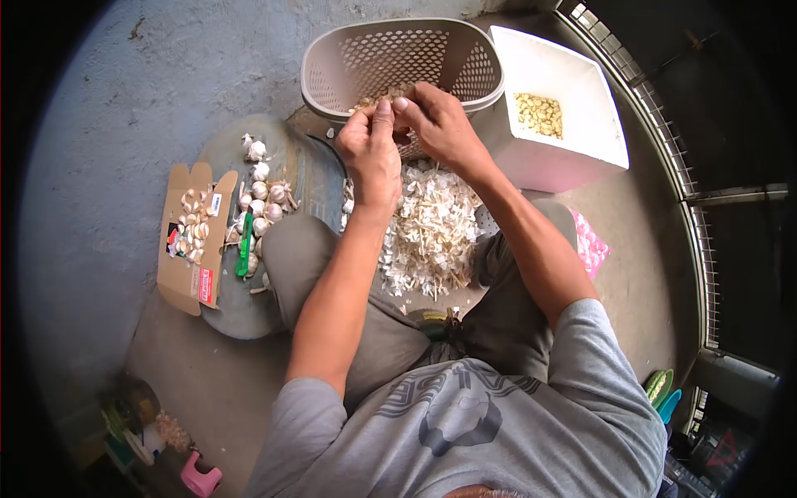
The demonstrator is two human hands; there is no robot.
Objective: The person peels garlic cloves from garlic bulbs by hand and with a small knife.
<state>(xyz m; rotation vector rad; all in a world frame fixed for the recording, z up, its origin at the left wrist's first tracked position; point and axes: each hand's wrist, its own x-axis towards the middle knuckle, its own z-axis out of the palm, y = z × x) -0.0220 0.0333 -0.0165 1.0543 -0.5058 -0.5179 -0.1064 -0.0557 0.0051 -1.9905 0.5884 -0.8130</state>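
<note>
Arms reach forward; left hand [371, 153] and right hand [442, 124] pinch a garlic clove [369, 103] with curled fingertips over the perforated plastic basket [398, 31].

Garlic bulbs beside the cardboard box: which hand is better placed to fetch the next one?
Left, probably. The bulbs lie on the left hand's side; the right hand would have to reach across.

I see a matt beige plastic basket [398, 58], perforated, upper centre; beside it a white box [581, 145] that looks like matt foam. The carton [193, 278] at left is plain brown cardboard. Peels [432, 224] and the garlic [371, 103] pinched between left hand [371, 153] and right hand [440, 124] look dry, papery. Floor [108, 124]: rough concrete.
</note>
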